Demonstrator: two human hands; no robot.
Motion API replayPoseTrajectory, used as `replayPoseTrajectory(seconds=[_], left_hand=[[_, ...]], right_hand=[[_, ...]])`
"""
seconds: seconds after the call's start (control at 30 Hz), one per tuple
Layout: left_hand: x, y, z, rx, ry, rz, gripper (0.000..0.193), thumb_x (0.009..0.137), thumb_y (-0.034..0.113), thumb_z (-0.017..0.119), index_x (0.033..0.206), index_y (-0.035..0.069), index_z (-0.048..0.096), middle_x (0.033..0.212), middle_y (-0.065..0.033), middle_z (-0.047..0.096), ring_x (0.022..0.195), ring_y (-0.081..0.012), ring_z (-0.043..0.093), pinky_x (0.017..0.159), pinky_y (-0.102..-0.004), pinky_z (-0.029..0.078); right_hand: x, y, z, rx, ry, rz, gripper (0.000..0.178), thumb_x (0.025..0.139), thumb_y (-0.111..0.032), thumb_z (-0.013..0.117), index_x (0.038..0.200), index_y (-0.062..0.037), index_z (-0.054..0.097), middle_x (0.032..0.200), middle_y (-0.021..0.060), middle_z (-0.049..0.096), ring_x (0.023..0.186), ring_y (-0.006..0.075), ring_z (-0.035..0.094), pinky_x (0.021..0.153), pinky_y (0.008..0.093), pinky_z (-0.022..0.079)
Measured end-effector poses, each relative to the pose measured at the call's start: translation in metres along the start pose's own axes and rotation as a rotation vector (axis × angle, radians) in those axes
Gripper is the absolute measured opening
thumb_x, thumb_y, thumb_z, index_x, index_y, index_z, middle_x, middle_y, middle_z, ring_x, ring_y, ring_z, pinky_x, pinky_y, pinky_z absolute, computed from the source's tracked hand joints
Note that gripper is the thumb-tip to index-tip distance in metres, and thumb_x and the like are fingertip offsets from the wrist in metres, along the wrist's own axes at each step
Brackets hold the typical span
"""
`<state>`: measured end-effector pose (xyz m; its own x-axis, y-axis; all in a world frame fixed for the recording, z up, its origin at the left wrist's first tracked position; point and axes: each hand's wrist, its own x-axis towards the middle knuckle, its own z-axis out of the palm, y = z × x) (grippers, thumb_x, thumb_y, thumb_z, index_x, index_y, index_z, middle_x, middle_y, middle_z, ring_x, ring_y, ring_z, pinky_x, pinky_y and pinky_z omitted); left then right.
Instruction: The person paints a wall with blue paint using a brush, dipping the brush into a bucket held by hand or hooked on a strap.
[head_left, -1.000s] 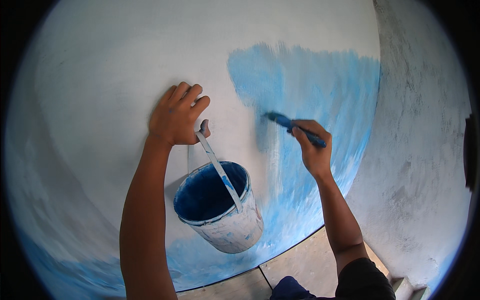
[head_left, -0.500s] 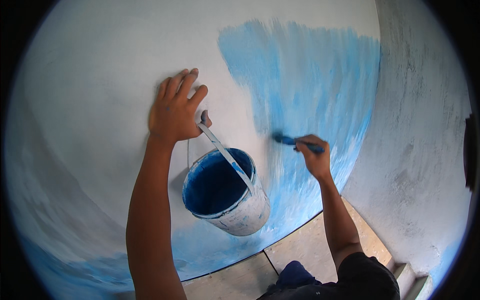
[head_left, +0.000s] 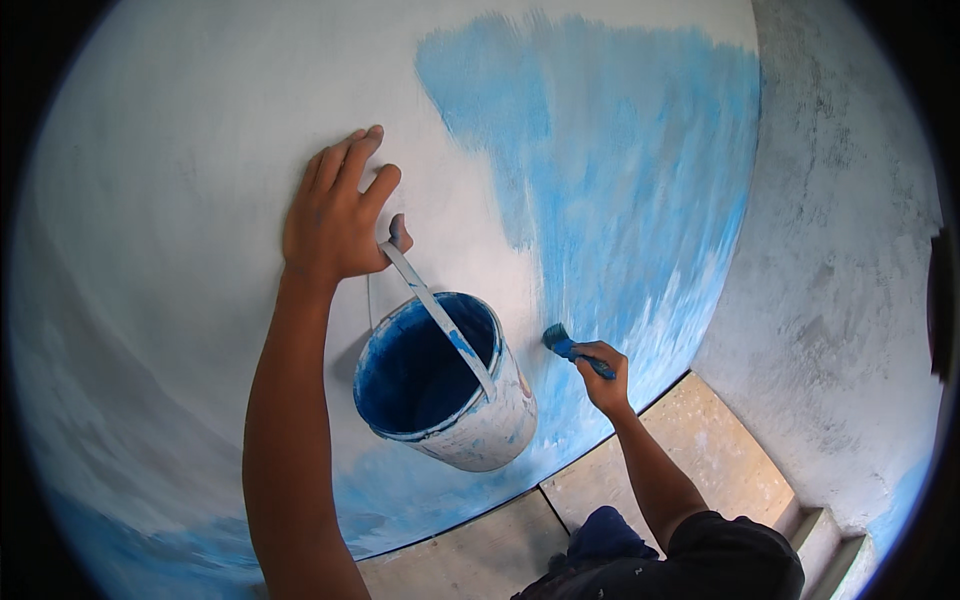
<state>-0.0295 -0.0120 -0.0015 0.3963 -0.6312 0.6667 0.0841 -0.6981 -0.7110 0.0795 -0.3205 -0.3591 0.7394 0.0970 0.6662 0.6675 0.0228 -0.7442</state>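
- Right hand (head_left: pixel 608 378) pinches a paint brush (head_left: pixel 565 348) by its blue handle, the thumb and the fingers pressed together around it.
- The bristles of this brush are out of the grip, up and to the left of the fingers. They are at the pale wall (head_left: pixel 200 200), near the left border of the blue paint (head_left: pixel 620 160), nearer to the wall's lower edge than to its top. Whether they touch the surface, I cannot tell exactly.
- Left hand (head_left: pixel 335 220) has its fingers spread, with its back toward the camera, before the same wall. I cannot tell if the palm presses on it.
- From the thumb side of this hand hangs the strap handle (head_left: pixel 436 313) of a paint-stained white bucket (head_left: pixel 490 440). The bucket is tilted, below and to the right of the left hand, and its inside is dark blue.
- The brush is just beside the bucket, on its right.
- Grey wall (head_left: pixel 820 250) meets the painted one at its right edge; floor boards (head_left: pixel 690 440) lie along its lower edge.
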Motion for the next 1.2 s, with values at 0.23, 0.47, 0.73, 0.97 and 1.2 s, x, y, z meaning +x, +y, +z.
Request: replayPoseTrajectory(seconds=[0.23, 0.47, 0.73, 0.97, 1.2], left_hand=[[0.002, 0.000, 0.004, 0.021, -0.017, 0.051, 0.042, 0.077, 0.030, 0.070, 0.111, 0.007, 0.068, 0.150, -0.0143, 0.055, 0.135, -0.0349, 0.050, 0.110, -0.0483, 0.045], [0.001, -0.007, 0.008, 0.049, 0.033, 0.119, 0.043, 0.077, 0.030, 0.073, 0.114, 0.008, 0.067, 0.145, -0.0169, 0.060, 0.129, -0.0350, 0.054, 0.103, -0.0480, 0.050], [0.002, -0.011, 0.009, 0.052, 0.037, 0.130, 0.045, 0.077, 0.033, 0.075, 0.114, 0.008, 0.068, 0.144, -0.0168, 0.061, 0.128, -0.0352, 0.055, 0.101, -0.0482, 0.051], [-0.001, -0.008, 0.010, 0.067, 0.021, 0.125, 0.046, 0.077, 0.034, 0.075, 0.114, 0.008, 0.069, 0.145, -0.0171, 0.060, 0.127, -0.0351, 0.055, 0.099, -0.0481, 0.052], [0.002, -0.008, 0.008, 0.056, 0.030, 0.121, 0.044, 0.077, 0.034, 0.074, 0.112, 0.008, 0.069, 0.144, -0.0177, 0.060, 0.127, -0.0352, 0.054, 0.100, -0.0495, 0.051]], right_hand=[[0.080, -0.083, -0.021, -0.003, 0.129, -0.176, 0.016, 0.085, -0.002, 0.071, 0.100, 0.0025, 0.075, 0.103, 0.0153, 0.076, 0.092, 0.0236, 0.072, 0.083, 0.0331, 0.055], [0.060, -0.028, -0.010, 0.118, 0.125, -0.177, 0.023, 0.098, -0.006, 0.063, 0.115, 0.0055, 0.072, 0.118, 0.0193, 0.070, 0.103, 0.0246, 0.069, 0.089, 0.0356, 0.059], [-0.049, 0.048, -0.022, -0.028, 0.008, 0.255, 0.013, 0.087, 0.002, 0.070, 0.099, 0.0021, 0.073, 0.098, 0.0143, 0.074, 0.089, 0.0235, 0.072, 0.081, 0.0331, 0.056], [0.041, -0.050, -0.025, 0.352, 0.239, 0.069, 0.020, 0.098, -0.007, 0.063, 0.112, 0.0052, 0.072, 0.115, 0.0156, 0.073, 0.101, 0.0205, 0.070, 0.088, 0.0332, 0.057], [-0.027, 0.039, -0.004, 0.296, 0.317, 0.168, 0.026, 0.095, -0.003, 0.056, 0.112, 0.0080, 0.073, 0.115, 0.0183, 0.074, 0.103, 0.0234, 0.070, 0.091, 0.0361, 0.057]])
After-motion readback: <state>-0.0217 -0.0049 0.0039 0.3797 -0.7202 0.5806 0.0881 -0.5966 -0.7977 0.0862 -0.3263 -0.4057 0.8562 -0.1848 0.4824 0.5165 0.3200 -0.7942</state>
